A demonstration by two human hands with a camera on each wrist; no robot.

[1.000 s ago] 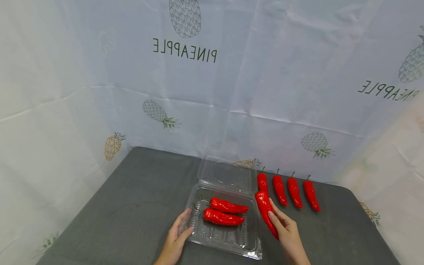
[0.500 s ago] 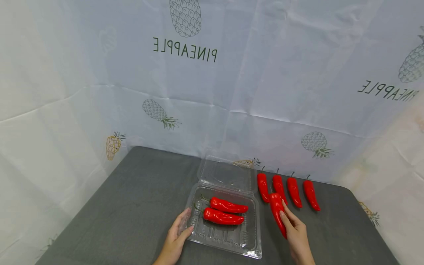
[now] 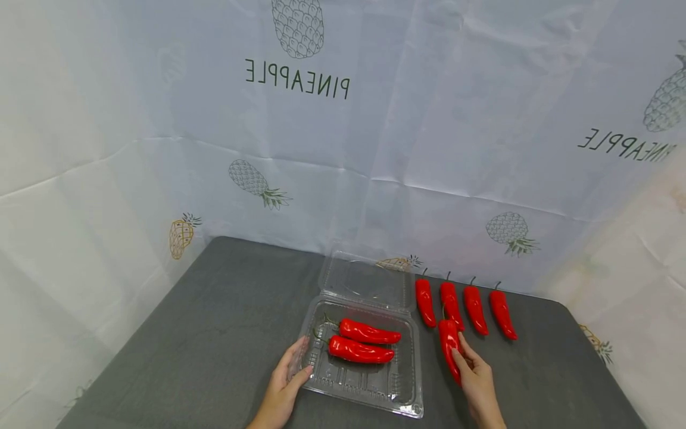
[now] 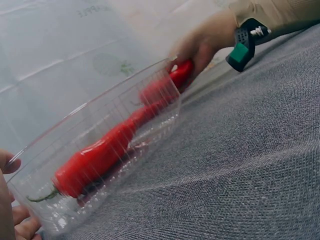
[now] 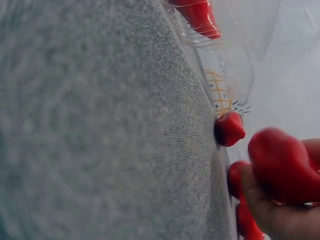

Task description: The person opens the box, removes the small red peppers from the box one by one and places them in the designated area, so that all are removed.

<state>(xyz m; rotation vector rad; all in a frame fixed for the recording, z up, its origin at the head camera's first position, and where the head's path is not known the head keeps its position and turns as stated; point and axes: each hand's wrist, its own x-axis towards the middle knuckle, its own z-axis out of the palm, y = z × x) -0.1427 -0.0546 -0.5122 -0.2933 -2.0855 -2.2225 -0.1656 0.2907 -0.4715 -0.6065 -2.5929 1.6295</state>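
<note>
My left hand (image 3: 283, 384) grips the left edge of an open clear plastic container (image 3: 343, 378), thumb over the rim. Inside lie two red peppers, a rear one (image 3: 370, 331) and a front one (image 3: 360, 350), their green stems toward the left. To the right of the container, my right hand (image 3: 478, 381) pinches another red pepper (image 3: 449, 342) by its side, stem end pointing away from me. In the right wrist view this held pepper (image 5: 277, 162) appears raised off the cloth, with its far end partly hidden by fingers.
Several red peppers lie in a row at the back right, from the leftmost pepper (image 3: 425, 302) to the rightmost pepper (image 3: 502, 314). The container's clear lid (image 3: 370, 280) is folded back toward the pineapple-print curtain (image 3: 321, 202). A grey cloth (image 3: 214, 333) covers the table.
My right hand has carried its pepper rightward, away from the container and in front of the row. That pepper's stem now shows. The left hand and container have stayed in place.
</note>
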